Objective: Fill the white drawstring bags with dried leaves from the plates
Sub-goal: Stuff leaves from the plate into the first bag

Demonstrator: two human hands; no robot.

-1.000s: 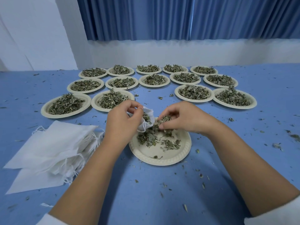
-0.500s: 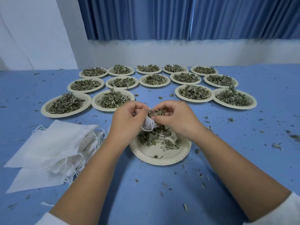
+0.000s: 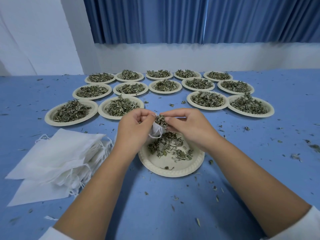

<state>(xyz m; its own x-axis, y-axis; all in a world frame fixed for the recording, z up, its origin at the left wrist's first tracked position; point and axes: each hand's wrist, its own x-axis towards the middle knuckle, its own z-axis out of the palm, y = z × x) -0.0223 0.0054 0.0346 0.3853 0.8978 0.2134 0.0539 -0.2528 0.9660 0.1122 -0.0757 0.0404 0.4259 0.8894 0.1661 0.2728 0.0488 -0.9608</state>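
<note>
The left hand (image 3: 134, 126) holds one drawstring bag (image 3: 155, 131), the right hand (image 3: 186, 126) pinches dried leaves (image 3: 160, 120) into it; fourteen full plates (image 3: 207, 99) and the stack of empty bags (image 3: 57, 156) wait.

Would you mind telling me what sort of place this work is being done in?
Probably a small hand-packing workroom: a blue-covered table holds many round cream paper plates of dried green leaves and a stack of flat white drawstring bags, with blue pleated curtains behind.
</note>
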